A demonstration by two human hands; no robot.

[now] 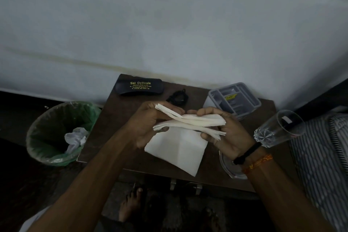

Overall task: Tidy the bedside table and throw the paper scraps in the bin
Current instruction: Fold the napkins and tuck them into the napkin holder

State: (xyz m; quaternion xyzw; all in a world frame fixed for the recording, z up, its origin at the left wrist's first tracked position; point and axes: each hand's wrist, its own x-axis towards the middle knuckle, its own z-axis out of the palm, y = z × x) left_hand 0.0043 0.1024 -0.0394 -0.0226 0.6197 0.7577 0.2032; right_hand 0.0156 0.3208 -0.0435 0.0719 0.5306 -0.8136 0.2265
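Both hands hold a stack of white paper napkins (190, 121) above the dark wooden bedside table (113, 118). My left hand (148, 120) grips the stack's left end, and my right hand (224, 130) grips its right end, fingers curled round the edges. One unfolded white napkin (178, 150) lies flat on the table beneath the hands. To the left of the table, on the floor, stands a bin (56, 133) lined with a green bag, with crumpled white paper (75, 139) inside.
On the table stand a black spectacle case (140, 85), a small black cord bundle (178, 96), a grey compartment tray (235, 98), a clear drinking glass (278, 128) and a clear plate (229, 165) under my right wrist. Striped bedding (323, 152) borders the right. A white wall lies behind.
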